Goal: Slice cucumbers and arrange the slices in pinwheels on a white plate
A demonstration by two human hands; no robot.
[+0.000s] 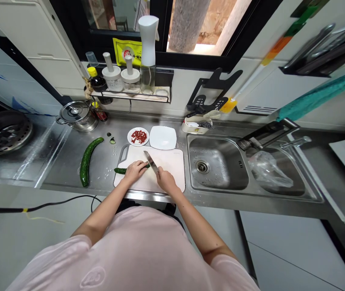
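On the white cutting board (pixel 169 161) lies a dark green cucumber (pixel 120 170), with my left hand (pixel 134 171) closed over its middle. The cucumber's left end sticks out past the hand, and a short stretch shows beside the blade. My right hand (pixel 166 180) grips a kitchen knife (pixel 150 160) by its handle. The blade points away from me and to the left, at the cucumber's right end. Whether it touches the cucumber I cannot tell. Behind the board stand a white plate of chopped red pieces (pixel 134 142) and a white square plate (pixel 163 137).
Another cucumber (pixel 87 161) lies left of the board, near a cut-off end piece (pixel 112 141). A lidded steel pot (pixel 80 117) stands behind it. To the right is a double sink (pixel 217 178) with a plastic bag (pixel 268 167). A condiment shelf (pixel 133 95) hangs above.
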